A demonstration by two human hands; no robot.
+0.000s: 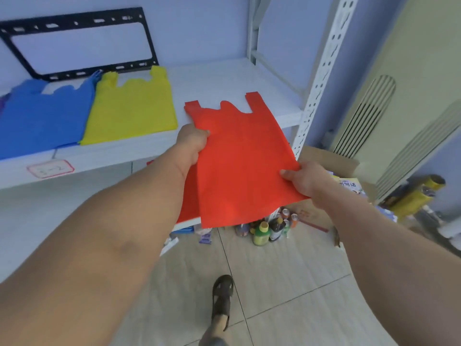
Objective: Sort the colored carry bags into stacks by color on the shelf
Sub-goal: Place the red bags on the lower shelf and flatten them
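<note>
A flat red carry bag (pixel 239 158) hangs in the air in front of the white shelf (pixel 224 78), its handles pointing toward the shelf's right part. My left hand (pixel 192 141) pinches its left edge near the top. My right hand (pixel 303 177) pinches its right edge lower down. More red material (pixel 188 206) shows behind the bag's lower left corner. On the shelf lie a yellow bag stack (pixel 132 108) in the middle and a blue bag stack (pixel 45 116) to its left. A sliver of purple (pixel 2 103) peeks out at the far left edge.
A black metal frame (pixel 77 43) leans on the shelf's back wall. A perforated white upright (pixel 321 71) bounds the shelf on the right. Bottles and cans (pixel 269 227), a cardboard box (pixel 326 158) and gold rolls (pixel 419 193) sit on the tiled floor. My sandalled foot (pixel 222 300) is below.
</note>
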